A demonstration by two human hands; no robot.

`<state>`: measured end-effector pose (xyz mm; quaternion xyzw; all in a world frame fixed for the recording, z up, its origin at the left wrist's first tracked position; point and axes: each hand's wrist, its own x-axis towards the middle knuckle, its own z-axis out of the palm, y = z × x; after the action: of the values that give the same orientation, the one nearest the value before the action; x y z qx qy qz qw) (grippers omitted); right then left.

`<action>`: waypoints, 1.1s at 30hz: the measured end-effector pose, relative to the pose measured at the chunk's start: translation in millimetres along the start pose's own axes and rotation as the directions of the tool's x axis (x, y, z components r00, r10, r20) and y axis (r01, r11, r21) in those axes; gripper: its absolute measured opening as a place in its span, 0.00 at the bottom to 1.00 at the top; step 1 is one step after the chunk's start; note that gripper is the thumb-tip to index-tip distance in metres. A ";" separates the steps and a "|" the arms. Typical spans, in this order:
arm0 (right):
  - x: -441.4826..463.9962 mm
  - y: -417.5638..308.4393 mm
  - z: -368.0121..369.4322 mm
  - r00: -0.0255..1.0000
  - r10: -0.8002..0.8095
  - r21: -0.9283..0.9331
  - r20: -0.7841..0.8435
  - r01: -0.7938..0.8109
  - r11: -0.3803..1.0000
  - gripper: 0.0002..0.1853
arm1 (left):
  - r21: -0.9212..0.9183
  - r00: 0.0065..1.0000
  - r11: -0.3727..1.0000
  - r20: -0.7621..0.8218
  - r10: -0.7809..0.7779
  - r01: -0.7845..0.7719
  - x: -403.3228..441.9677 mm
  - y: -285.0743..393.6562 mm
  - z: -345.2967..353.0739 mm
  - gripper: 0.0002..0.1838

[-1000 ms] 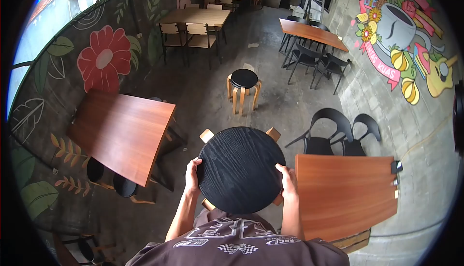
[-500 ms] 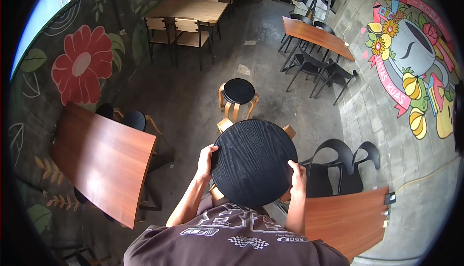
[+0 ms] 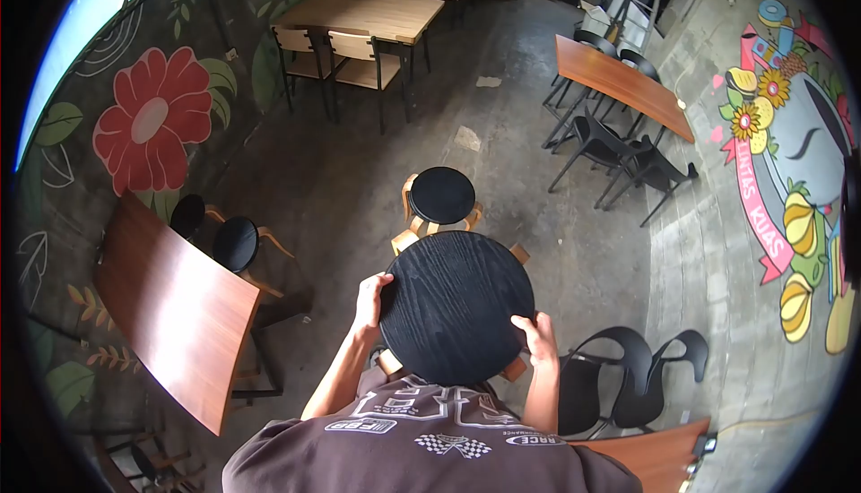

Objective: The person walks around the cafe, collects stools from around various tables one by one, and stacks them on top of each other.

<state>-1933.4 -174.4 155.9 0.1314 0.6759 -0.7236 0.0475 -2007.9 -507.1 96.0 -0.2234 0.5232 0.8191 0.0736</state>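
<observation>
A round stool with a black wood-grain seat [image 3: 456, 314] is held up in front of my chest, its pale wooden legs partly showing around the rim. My left hand [image 3: 369, 300] grips the seat's left edge. On the opposite edge, my right hand [image 3: 538, 339] is closed with its thumb over the top; the fingers underneath are hidden. Just beyond, a second black-topped stool [image 3: 442, 195] with bent wooden legs stands on the concrete floor [image 3: 359, 188].
To the left is a reddish-brown table [image 3: 175, 305] with black-seated stools [image 3: 237, 244] behind it. Black chairs [image 3: 641, 376] and another table [image 3: 655, 448] stand at the near right. Farther off are a light wooden table [image 3: 368, 14] and a long brown table [image 3: 619, 85].
The view has shifted, so the surrounding furniture sits differently in it. I appear closer to the stool ahead, and the held stool stays in both my hands.
</observation>
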 end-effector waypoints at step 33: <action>561.0 -54.1 -20.5 0.812 0.319 -0.681 0.489 0.126 0.722 0.22 | -0.019 0.938 0.997 -0.341 0.061 -0.072 276.0 -48.1 162.0 0.17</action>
<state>-2483.2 -88.6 64.3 -0.0835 0.8384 -0.4224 0.3341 -2283.1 -372.9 -8.8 -0.3450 0.5222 0.7784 -0.0492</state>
